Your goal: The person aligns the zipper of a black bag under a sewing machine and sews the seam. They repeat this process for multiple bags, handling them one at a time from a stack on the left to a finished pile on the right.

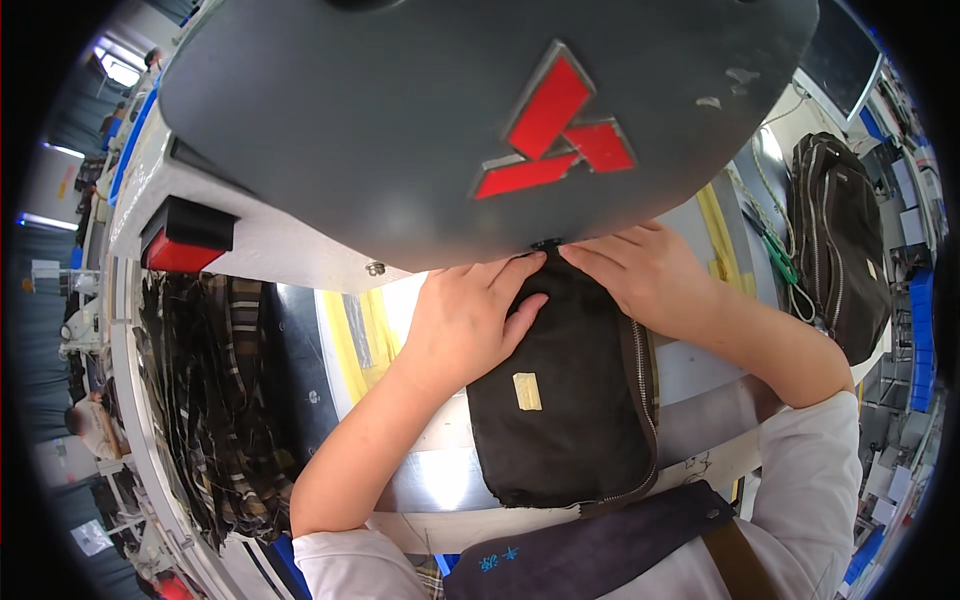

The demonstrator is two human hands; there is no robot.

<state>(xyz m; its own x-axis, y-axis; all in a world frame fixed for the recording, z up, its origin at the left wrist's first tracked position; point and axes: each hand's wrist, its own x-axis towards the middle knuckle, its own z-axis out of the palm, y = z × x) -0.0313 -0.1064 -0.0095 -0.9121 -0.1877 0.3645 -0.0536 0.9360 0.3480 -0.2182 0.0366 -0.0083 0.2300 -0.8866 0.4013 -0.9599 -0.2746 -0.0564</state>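
Observation:
A dark brown fabric bag panel (565, 440) lies on the machine bed in front of me, with a metal zipper (641, 380) curving along its right and near edges. A small pale yellow patch (527, 392) sits on its face. My left hand (465, 315) rests on the panel's far left part, fingers stretched forward and thumb apart. Over the far right part lies my right hand (645, 275), its fingers reaching toward the small black machine foot (546, 244). Both hands press on the cloth without wrapping round it. The machine's dark grey head (400, 130) hides the panel's far end.
Plaid and dark fabric pieces (215, 400) hang in a pile at the left. A dark zippered bag (838, 240) and green-handled snips (780, 255) lie at the right. A red-and-black switch box (190, 235) juts from the machine's left side; a monitor (840, 60) stands far right.

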